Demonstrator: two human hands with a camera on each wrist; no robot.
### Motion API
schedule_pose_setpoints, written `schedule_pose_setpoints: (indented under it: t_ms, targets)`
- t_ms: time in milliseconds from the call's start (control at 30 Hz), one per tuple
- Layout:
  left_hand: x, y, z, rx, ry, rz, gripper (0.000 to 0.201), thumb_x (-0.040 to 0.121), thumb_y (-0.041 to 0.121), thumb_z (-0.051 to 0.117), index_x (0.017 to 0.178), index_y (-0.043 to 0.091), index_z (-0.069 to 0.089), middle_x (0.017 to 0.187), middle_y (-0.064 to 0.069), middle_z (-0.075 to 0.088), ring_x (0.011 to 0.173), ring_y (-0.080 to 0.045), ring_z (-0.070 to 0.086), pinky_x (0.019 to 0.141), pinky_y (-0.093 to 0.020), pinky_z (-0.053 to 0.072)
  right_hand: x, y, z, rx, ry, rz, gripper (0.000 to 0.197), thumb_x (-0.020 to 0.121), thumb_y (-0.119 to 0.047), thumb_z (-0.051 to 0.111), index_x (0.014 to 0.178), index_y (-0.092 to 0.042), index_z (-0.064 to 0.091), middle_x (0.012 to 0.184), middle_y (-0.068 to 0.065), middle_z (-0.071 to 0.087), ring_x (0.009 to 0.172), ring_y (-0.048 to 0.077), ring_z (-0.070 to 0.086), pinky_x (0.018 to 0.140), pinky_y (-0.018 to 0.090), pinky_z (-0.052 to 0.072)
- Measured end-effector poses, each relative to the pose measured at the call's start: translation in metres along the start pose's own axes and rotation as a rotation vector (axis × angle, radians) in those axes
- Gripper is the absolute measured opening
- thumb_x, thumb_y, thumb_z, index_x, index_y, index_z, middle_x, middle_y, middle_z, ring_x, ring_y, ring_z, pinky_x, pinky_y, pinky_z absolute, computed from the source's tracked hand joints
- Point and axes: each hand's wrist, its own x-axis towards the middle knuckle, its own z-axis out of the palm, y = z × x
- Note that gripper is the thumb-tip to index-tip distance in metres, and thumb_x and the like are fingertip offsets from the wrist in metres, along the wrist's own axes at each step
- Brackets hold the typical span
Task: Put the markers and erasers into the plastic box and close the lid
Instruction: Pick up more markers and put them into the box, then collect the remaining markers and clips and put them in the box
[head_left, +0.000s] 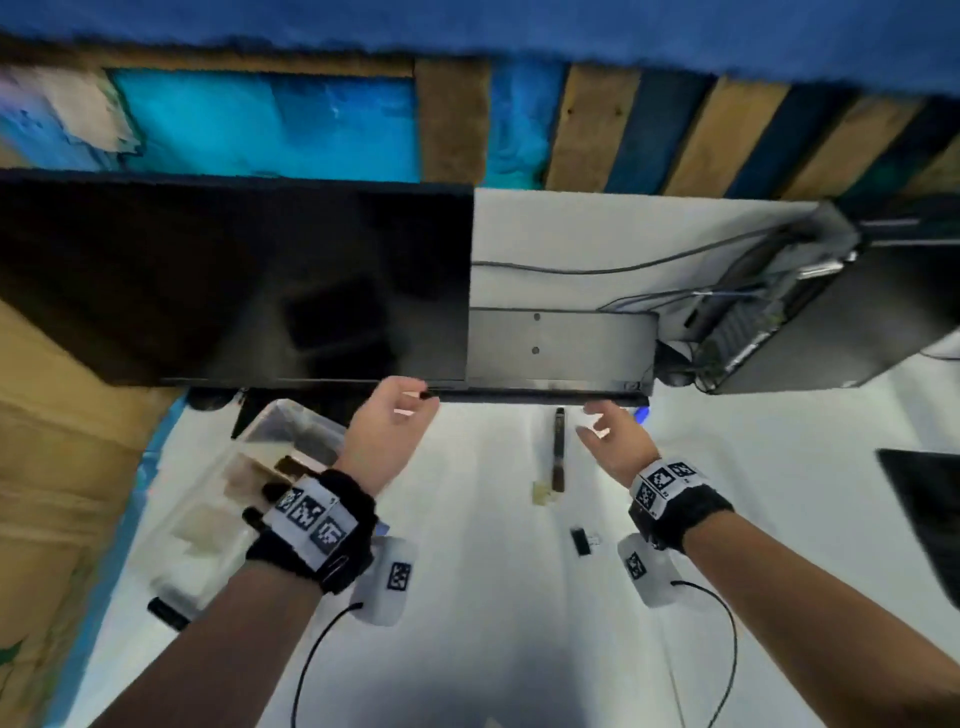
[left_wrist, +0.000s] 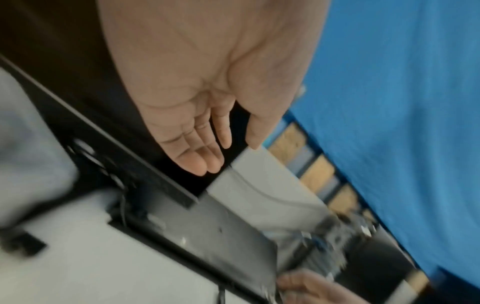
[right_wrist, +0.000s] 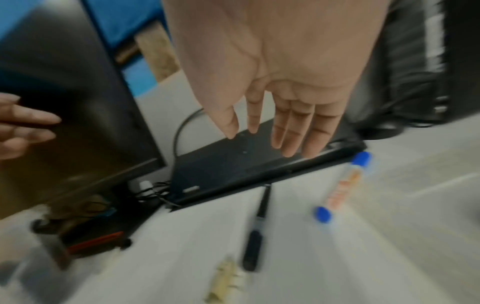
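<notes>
- L hand (head_left: 387, 431) up over the white worktop (head_left: 478, 571), just in front of the monitor's (head_left: 234, 280) lower edge; grip apart, fingers (left_wrist: 200, 148) loose and straight, nothing in it
- R hand (head_left: 615, 441) beside it, over the worktop near the black flat unit (head_left: 561, 343); grip also apart, fingers (right_wrist: 293, 127) spread, holding nothing
- Plastic box (head_left: 249, 493), clear, sits at the L side of the worktop, below and left of the L wrist; lid state can't tell, contents blurred, some dark and tan items seem inside
- Black marker (head_left: 559, 447) lies on the worktop betw. the two hands, running away from the person, one end near the flat unit
- Blue-capped marker (right_wrist: 342, 185), white barrel w/ orange print, lies right of the black one in the R wrist view; in the head view only a blue bit shows past the R hand
- Small pale object (head_left: 543, 493) touching the near end of the black marker; what it is can't tell
- Small black clip-like item (head_left: 583, 540) nearer the person, by the R wrist
- Red and black pen-like things (right_wrist: 96, 241) near the monitor foot, blurred
</notes>
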Motion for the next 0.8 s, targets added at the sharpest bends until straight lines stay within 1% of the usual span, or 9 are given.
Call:
schedule_pose_setpoints:
  t_ms: [67, 100, 233, 333, 433, 500, 600, 700, 800]
  targets:
    - [0.014, 0.002, 0.058, 0.057, -0.102, -0.038, 0.03, 0.085, 0.029, 0.064, 0.111, 0.018, 0.055, 0.098, -0.005, 0.066, 0.08, -0.022, 0.061, 0.078, -0.037, 0.053, 0.007, 0.032, -0.01, -0.045, -0.022, 0.069, 0.04, 0.091, -0.029, 0.054, 0.13, -0.021, 0.047, 0.12, 0.018, 0.054, 0.105, 0.029, 0.057, 0.098, 0.036, 0.042]
    - [0.02, 0.001, 0.086, 0.101, -0.146, -0.055, 0.035, 0.084, 0.03, 0.065, 0.114, 0.018, 0.053, 0.102, -0.006, 0.067, 0.081, -0.021, 0.061, 0.077, -0.033, 0.05, 0.011, 0.045, -0.013, -0.057, -0.039, 0.091, 0.044, 0.091, -0.03, 0.054, 0.134, -0.023, 0.045, 0.123, 0.019, 0.052, 0.109, 0.032, 0.056, 0.1, 0.037, 0.041]
    - [0.042, -0.015, 0.172, 0.223, -0.249, -0.15, 0.051, 0.082, 0.029, 0.068, 0.126, 0.016, 0.046, 0.122, -0.01, 0.058, 0.105, -0.025, 0.06, 0.089, -0.03, 0.046, 0.034, 0.074, -0.018, -0.136, -0.128, 0.147, 0.048, 0.092, -0.035, 0.052, 0.138, -0.028, 0.041, 0.132, 0.018, 0.044, 0.113, 0.037, 0.054, 0.105, 0.04, 0.039]
    - [0.056, -0.031, 0.213, 0.339, -0.279, -0.206, 0.057, 0.079, 0.028, 0.07, 0.127, 0.014, 0.044, 0.126, -0.014, 0.054, 0.109, -0.03, 0.059, 0.097, -0.036, 0.048, 0.053, 0.082, -0.017, -0.156, -0.146, 0.169, 0.044, 0.092, -0.037, 0.051, 0.135, -0.029, 0.045, 0.134, 0.015, 0.042, 0.113, 0.037, 0.055, 0.104, 0.038, 0.039]
    - [0.068, -0.045, 0.237, 0.446, -0.302, -0.237, 0.06, 0.076, 0.029, 0.071, 0.126, 0.013, 0.043, 0.12, -0.013, 0.054, 0.106, -0.033, 0.06, 0.095, -0.042, 0.05, 0.072, 0.086, -0.012, -0.181, -0.184, 0.178, 0.044, 0.091, -0.039, 0.052, 0.133, -0.025, 0.048, 0.135, 0.012, 0.04, 0.111, 0.034, 0.056, 0.103, 0.036, 0.039]
    - [0.076, -0.054, 0.246, 0.482, -0.29, -0.253, 0.061, 0.075, 0.024, 0.072, 0.127, 0.013, 0.042, 0.118, -0.013, 0.055, 0.105, -0.033, 0.061, 0.094, -0.042, 0.05, 0.081, 0.088, -0.009, -0.211, -0.2, 0.178, 0.045, 0.09, -0.042, 0.053, 0.13, -0.022, 0.05, 0.133, 0.012, 0.041, 0.11, 0.035, 0.056, 0.1, 0.037, 0.041]
    - [0.085, -0.062, 0.253, 0.515, -0.282, -0.257, 0.053, 0.078, 0.014, 0.071, 0.123, 0.011, 0.044, 0.114, -0.016, 0.062, 0.103, -0.031, 0.062, 0.093, -0.038, 0.05, 0.088, 0.093, -0.006, -0.217, -0.203, 0.184, 0.039, 0.088, -0.039, 0.057, 0.122, -0.02, 0.052, 0.126, 0.012, 0.047, 0.107, 0.035, 0.056, 0.096, 0.039, 0.045]
    - [0.088, -0.06, 0.251, 0.522, -0.313, -0.255, 0.048, 0.08, 0.011, 0.068, 0.123, 0.009, 0.048, 0.113, -0.016, 0.064, 0.102, -0.031, 0.063, 0.088, -0.034, 0.051, 0.091, 0.094, -0.005, -0.226, -0.22, 0.177, 0.032, 0.088, -0.034, 0.054, 0.117, -0.02, 0.05, 0.118, 0.011, 0.054, 0.106, 0.034, 0.057, 0.093, 0.039, 0.046]
    - [0.082, -0.05, 0.236, 0.466, -0.323, -0.211, 0.038, 0.08, 0.007, 0.064, 0.117, 0.005, 0.055, 0.108, -0.015, 0.066, 0.095, -0.03, 0.065, 0.082, -0.033, 0.054, 0.083, 0.087, -0.007, -0.154, -0.187, 0.169, 0.026, 0.086, -0.025, 0.051, 0.112, -0.021, 0.049, 0.107, 0.006, 0.053, 0.099, 0.032, 0.057, 0.087, 0.036, 0.045]
